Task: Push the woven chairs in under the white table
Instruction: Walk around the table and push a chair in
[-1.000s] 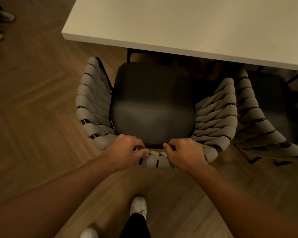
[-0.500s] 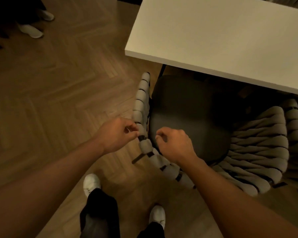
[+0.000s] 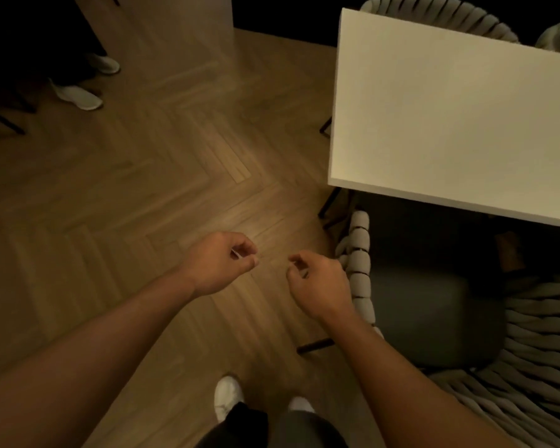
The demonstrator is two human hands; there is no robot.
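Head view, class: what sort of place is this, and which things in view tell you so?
Probably a dining area, in a home or a café: a white table, woven chairs at its near and far sides, and a herringbone wood floor.

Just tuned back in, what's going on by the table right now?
A person stands at the corner of the white rectangular table. Neither hand holds anything: the left hand hangs loosely curled over the herringbone wood floor, the right hand beside the rim of the grey woven chair with the dark seat. That chair sits partly under the table, with most of its seat showing.
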